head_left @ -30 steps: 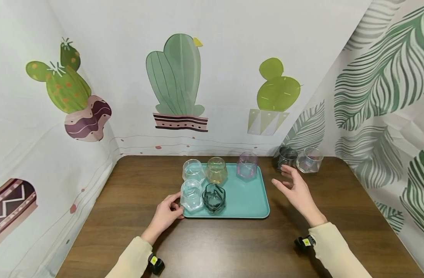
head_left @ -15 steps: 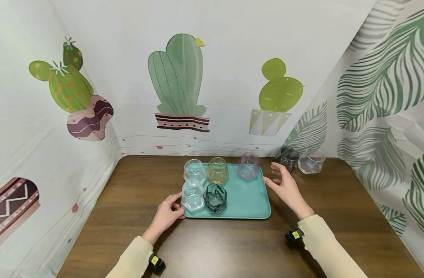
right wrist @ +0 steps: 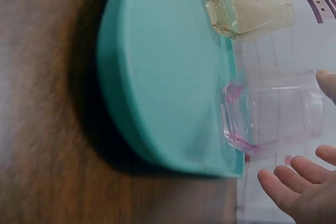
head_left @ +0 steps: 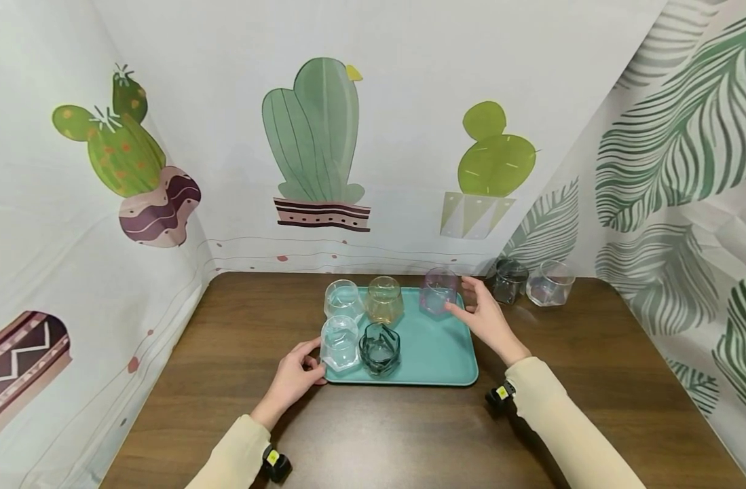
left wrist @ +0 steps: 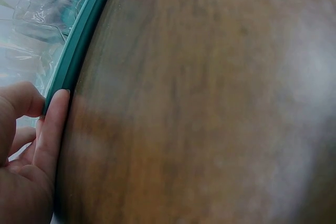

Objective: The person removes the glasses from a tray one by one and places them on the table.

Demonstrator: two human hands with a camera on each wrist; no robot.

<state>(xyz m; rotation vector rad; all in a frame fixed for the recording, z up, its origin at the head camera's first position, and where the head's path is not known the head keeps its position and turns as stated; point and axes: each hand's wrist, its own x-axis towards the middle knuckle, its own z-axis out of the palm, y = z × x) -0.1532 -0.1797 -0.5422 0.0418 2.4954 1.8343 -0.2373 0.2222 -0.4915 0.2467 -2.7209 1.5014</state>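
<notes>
My left hand pinches the front left corner of a teal tray, its fingers at the rim in the left wrist view. At the tray's back right stands a pink-tinted glass. My right hand is beside that glass with fingers spread; in the right wrist view the thumb is near its mouth and the other fingers are apart from its side. Also on the tray stand an amber glass, a dark grey-green glass and two clear glasses, one at the back, one in front.
Right of the tray, near the back edge of the wooden table, stand a dark smoky glass and a clear glass. A cloth backdrop printed with cacti and leaves hangs close behind the table.
My right hand has moved left, from in front of the dark smoky glass to beside the pink-tinted glass. My left hand has stayed at the tray's corner.
</notes>
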